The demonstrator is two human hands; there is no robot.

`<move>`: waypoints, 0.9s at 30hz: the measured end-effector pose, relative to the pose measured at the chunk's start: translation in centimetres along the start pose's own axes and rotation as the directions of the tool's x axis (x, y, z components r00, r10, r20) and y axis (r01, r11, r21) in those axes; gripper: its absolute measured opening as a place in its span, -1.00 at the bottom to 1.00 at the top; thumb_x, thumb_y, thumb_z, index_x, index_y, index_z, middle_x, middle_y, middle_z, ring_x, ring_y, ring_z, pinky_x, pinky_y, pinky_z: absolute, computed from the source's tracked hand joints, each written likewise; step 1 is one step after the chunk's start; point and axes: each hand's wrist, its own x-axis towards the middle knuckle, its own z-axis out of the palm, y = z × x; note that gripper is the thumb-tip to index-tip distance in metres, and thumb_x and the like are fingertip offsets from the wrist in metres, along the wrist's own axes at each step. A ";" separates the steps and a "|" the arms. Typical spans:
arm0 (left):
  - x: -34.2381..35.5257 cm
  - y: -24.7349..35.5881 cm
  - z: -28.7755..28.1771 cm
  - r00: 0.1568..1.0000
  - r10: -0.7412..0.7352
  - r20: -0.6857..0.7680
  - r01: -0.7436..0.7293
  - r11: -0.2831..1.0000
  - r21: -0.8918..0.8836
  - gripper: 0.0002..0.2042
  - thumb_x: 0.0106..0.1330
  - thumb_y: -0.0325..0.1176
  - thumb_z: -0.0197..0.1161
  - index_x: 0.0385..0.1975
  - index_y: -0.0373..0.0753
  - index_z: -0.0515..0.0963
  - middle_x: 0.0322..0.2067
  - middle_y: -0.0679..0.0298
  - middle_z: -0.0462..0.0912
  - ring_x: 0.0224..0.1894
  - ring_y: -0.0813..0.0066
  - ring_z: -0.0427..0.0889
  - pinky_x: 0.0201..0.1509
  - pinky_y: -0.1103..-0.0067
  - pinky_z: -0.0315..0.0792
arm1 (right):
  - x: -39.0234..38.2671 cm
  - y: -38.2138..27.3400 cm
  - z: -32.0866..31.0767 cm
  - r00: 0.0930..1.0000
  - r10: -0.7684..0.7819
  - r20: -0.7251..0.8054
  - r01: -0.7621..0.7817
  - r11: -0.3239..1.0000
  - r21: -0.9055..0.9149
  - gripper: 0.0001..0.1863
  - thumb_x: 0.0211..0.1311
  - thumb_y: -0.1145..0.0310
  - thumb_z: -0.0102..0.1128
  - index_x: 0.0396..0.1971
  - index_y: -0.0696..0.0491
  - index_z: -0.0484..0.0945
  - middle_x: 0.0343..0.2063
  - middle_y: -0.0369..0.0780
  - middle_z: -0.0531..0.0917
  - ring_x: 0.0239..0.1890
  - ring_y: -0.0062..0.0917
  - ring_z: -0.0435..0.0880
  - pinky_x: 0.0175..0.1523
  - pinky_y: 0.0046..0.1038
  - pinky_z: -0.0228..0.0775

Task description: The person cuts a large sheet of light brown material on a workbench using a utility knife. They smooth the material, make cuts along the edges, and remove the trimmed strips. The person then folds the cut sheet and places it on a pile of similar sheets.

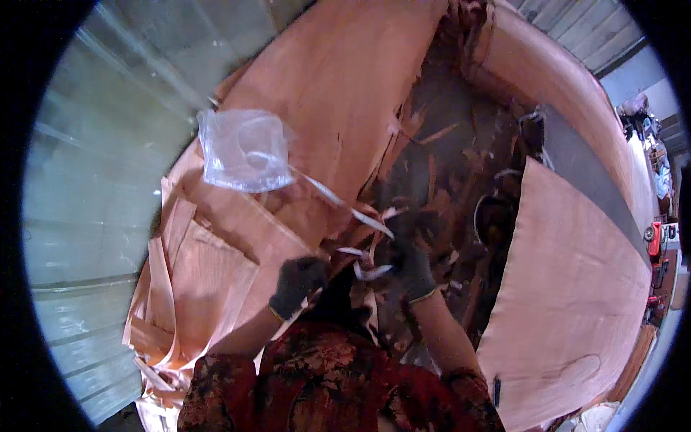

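Both of my hands wear dark gloves with light cuffs. My right hand [412, 268] is closed at the ends of a white plastic strip [344, 207], its fingers dim and partly in shadow. Up and to the left, the strip reaches a clear plastic bag [245, 155] lying on a large reddish-brown wood veneer sheet [345, 93]. A loose loop of white strip hangs between my hands, nearer the right one. My left hand [299, 286] is curled in front of my body, beside the veneer edge; what its fingers hold, if anything, cannot be made out.
Torn veneer pieces [209, 266] pile up at the left, by a translucent corrugated wall [93, 216]. Dark floor [461, 144] littered with scraps runs between the stacks. A broad veneer stack [576, 288] stands at the right, and red equipment [653, 237] lies beyond it.
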 end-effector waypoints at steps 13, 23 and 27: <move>4.6 -5.5 7.0 0.857 0.396 0.330 -0.511 0.734 0.447 -0.76 0.27 -0.40 0.05 -0.10 -0.31 0.45 -0.27 0.13 0.59 -0.22 0.31 0.56 -0.13 0.48 0.43 | -8.5 0.1 4.1 0.927 -0.254 0.277 0.349 0.310 -0.884 -0.64 0.08 0.49 0.13 -0.06 0.08 0.50 -0.29 -0.19 0.64 -0.31 -0.43 0.63 -0.22 -0.44 0.47; 3.8 -3.7 7.1 0.875 0.230 0.426 0.047 0.836 -0.547 -0.74 0.29 -0.27 0.06 -0.09 -0.21 0.49 -0.17 0.15 0.58 -0.03 0.21 0.49 0.13 0.47 0.36 | -8.1 1.6 1.6 0.828 -0.527 0.193 0.227 -0.001 -0.974 -0.72 0.16 0.15 0.14 -0.28 0.03 0.59 -0.45 -0.08 0.63 -0.42 -0.21 0.63 -0.34 -0.28 0.44; 3.5 -3.7 7.0 0.974 0.133 0.185 -0.069 0.945 -0.320 -0.68 0.32 -0.16 0.06 -0.04 -0.21 0.46 -0.17 0.17 0.57 -0.13 0.25 0.54 0.01 0.42 0.46 | -8.2 2.5 1.1 0.766 -0.636 -0.096 0.398 0.586 -0.705 -0.76 0.17 0.25 0.15 -0.31 0.13 0.58 -0.52 -0.14 0.63 -0.50 -0.44 0.62 -0.37 -0.37 0.42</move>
